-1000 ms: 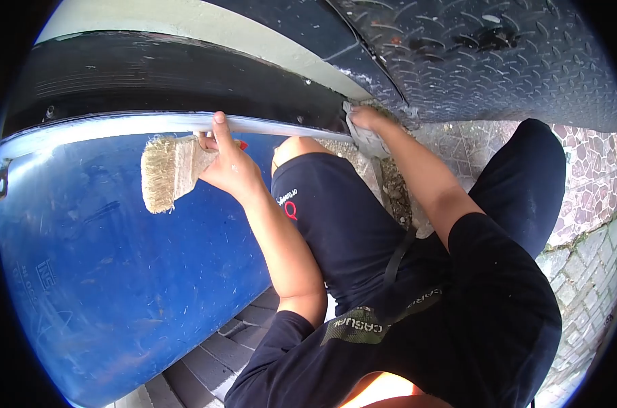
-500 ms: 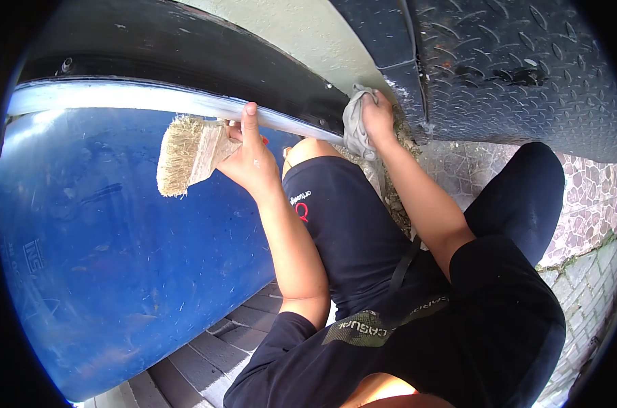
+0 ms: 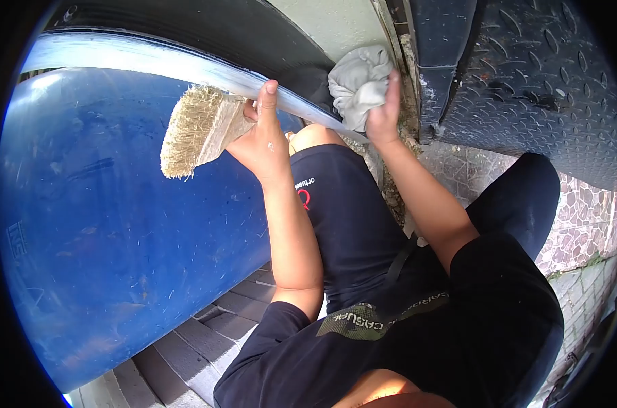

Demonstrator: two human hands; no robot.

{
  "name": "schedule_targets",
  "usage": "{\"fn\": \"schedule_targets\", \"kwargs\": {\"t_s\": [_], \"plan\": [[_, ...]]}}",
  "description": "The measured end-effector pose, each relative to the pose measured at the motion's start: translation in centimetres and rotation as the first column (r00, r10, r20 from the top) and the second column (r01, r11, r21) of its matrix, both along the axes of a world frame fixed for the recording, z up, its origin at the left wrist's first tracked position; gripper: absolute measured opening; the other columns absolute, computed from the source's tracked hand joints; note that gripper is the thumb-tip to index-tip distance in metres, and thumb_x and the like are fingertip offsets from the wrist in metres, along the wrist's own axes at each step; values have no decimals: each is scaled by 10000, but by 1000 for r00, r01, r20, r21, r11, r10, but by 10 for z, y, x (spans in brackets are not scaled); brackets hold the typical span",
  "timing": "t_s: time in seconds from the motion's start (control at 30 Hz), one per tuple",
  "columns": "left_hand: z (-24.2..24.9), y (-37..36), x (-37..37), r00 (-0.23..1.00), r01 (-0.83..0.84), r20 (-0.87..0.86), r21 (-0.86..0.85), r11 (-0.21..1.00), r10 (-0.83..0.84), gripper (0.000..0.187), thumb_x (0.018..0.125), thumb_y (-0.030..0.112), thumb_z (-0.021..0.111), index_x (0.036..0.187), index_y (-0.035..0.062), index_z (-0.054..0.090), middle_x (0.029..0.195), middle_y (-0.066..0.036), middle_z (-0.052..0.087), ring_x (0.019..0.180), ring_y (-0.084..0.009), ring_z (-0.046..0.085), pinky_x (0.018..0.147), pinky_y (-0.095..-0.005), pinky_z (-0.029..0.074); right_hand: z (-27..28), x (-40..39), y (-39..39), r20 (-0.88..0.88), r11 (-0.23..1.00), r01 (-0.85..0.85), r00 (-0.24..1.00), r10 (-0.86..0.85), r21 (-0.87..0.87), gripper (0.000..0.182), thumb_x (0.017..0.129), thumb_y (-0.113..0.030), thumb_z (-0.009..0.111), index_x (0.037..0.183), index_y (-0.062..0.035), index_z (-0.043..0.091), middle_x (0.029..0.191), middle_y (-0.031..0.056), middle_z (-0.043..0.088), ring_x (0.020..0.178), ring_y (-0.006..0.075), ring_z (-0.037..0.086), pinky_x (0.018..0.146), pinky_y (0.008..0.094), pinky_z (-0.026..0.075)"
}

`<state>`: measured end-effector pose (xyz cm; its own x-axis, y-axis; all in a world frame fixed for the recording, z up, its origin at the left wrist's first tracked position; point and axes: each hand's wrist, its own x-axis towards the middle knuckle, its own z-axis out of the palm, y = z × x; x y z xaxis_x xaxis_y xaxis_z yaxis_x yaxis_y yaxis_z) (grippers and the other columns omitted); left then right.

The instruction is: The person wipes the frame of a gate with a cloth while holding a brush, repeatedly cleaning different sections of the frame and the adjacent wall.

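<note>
My left hand (image 3: 262,151) is closed round a wide brush (image 3: 196,130) with pale, frayed bristles that point left. Its thumb stands up against the white-streaked metal strip (image 3: 145,58). White specks mark the back of that hand. A crumpled light grey rag (image 3: 361,81) is in my right hand (image 3: 385,117), held against the black panel (image 3: 206,34) near the strip's right end. Some of the right fingers are hidden behind the rag.
A large blue barrel (image 3: 131,204) lies below the strip on the left. Dark diamond-plate metal (image 3: 540,88) stands at the upper right, beside a pale wall (image 3: 322,24). Grey paving bricks (image 3: 206,340) and patterned tiles (image 3: 574,217) cover the ground.
The rag has shifted slightly up and left and shows more spread out, with the right hand's fingers straighter. My left hand and the brush have risen a little in view.
</note>
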<state>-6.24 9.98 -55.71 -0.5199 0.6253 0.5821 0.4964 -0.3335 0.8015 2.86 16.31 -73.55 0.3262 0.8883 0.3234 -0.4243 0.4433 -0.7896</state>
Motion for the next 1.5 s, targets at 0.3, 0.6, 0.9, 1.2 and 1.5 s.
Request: {"fn": "schedule_targets", "kwargs": {"t_s": [0.3,0.6,0.9,1.2,1.5], "plan": [[-2,3,5,996,-88,12,73,993,88,244,749,70,753,757,5,518,656,-1,498,540,-58,417,491,-211,335,-136,-10,30,235,893,-213,917,323,-396,667,740,-215,618,1312,16,366,1216,204,514,1132,297,506,964,330,385],[2,0,6,997,-52,-52,-16,999,51,287,770,84,723,946,-29,525,762,-32,511,552,-48,381,380,-188,345,-137,16,22,65,577,-343,819,570,-741,680,805,-462,524,1280,19,455,1281,225,487,1197,304,470,976,340,370],[-2,0,2,995,-62,-72,3,998,62,275,778,86,716,935,-29,522,724,-14,495,544,-48,373,403,-182,346,-150,3,31,179,655,-288,816,549,-699,601,825,-378,541,1324,-59,435,1304,177,483,1190,286,476,960,340,382],[-16,8,1,992,-109,-46,109,988,114,226,800,149,709,781,7,534,638,12,436,538,-42,397,418,-193,330,-158,-4,28,293,680,-143,825,483,-719,643,820,-320,578,1363,-54,359,1320,170,466,1195,283,472,961,332,385],[-1,-1,9,993,-105,-57,-7,994,104,261,791,121,717,737,37,475,608,29,397,507,-44,358,399,-209,326,-43,25,7,-97,436,-517,719,689,-737,758,831,-349,580,1393,22,232,1307,208,451,1176,266,484,925,338,430]]}}
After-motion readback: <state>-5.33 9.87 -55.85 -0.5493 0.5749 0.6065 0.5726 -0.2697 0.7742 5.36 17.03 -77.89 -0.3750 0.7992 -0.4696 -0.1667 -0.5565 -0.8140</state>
